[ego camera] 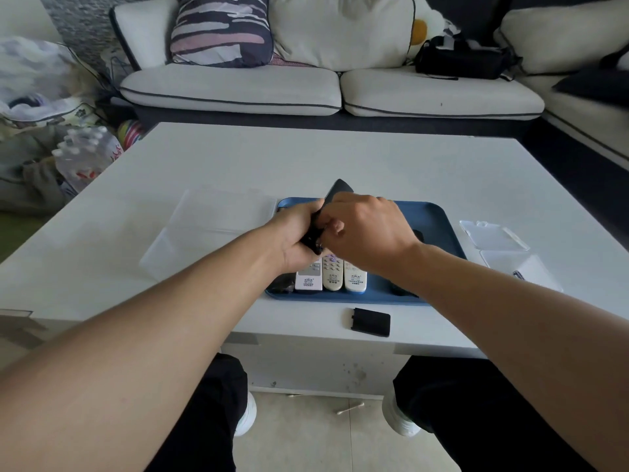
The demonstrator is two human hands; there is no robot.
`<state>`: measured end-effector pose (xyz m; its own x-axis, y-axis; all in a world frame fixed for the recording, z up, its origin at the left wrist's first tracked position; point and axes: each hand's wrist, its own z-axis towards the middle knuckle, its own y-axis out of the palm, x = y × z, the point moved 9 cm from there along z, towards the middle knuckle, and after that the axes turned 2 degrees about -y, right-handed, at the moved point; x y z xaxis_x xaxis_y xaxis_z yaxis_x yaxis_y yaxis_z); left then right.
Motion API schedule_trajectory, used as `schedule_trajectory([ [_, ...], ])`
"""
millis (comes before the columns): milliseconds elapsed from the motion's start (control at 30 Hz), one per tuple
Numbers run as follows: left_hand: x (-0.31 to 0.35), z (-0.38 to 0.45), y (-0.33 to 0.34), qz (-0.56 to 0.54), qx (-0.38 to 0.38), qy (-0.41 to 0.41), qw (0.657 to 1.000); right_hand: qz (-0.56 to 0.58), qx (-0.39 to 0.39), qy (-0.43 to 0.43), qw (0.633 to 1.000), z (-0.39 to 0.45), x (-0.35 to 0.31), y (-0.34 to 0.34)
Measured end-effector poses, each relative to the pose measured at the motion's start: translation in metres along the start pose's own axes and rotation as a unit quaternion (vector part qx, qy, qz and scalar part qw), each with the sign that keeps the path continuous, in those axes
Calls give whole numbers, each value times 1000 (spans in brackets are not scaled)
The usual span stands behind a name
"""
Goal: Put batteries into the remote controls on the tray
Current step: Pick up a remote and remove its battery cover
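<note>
I count three light-coloured remotes lying side by side at the near edge of the blue tray (439, 219): a white remote (308, 278), a beige remote (332, 276) and a white one with a blue end (355, 278). A fourth, the black remote (335, 192), is lifted above the tray between my hands. Dark shapes sit at the tray's near-left corner and under my right forearm; I cannot tell what they are. One black battery cover (371, 321) lies on the white table (211, 158), just in front of the tray. Two clear plastic cases (493, 235) rest to the right of the tray, one open, and a clear flat sheet (211, 226) lies to its left.

My left hand (296, 233) is closed around the lower part of the black remote, gripping it from the left. My right hand (367, 226) curls over it from the right, fingers bent inward and thumb pressed near the remote's middle. Both forearms stretch forward and meet over the tray.

The hands cover most of the black remote; only its far tip and a lower corner show. I cannot see any battery.
</note>
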<state>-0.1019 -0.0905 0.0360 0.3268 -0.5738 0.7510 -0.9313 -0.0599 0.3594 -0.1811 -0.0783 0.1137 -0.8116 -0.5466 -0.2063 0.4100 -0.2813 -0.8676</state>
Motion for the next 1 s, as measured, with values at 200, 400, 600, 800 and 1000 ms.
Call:
schedule_trajectory([
  [200, 8, -1, -5, -37, -14, 11, 999, 75, -70, 1, 995, -5, -3, -3],
  [400, 8, -3, -12, -32, 6, 12, 999, 49, -90, 7, 995, -5, -5, 3],
  [600, 9, -4, -13, -33, 27, 10, 999, 3, -13, -7, 1000, -2, -16, -3],
  [800, 7, 1, -22, -8, 36, 1, 999, -24, 49, -34, 998, -2, -25, 2],
  [1000, 7, 5, -36, -12, 51, -9, 999, -39, 37, -50, 997, -4, -36, 7],
])
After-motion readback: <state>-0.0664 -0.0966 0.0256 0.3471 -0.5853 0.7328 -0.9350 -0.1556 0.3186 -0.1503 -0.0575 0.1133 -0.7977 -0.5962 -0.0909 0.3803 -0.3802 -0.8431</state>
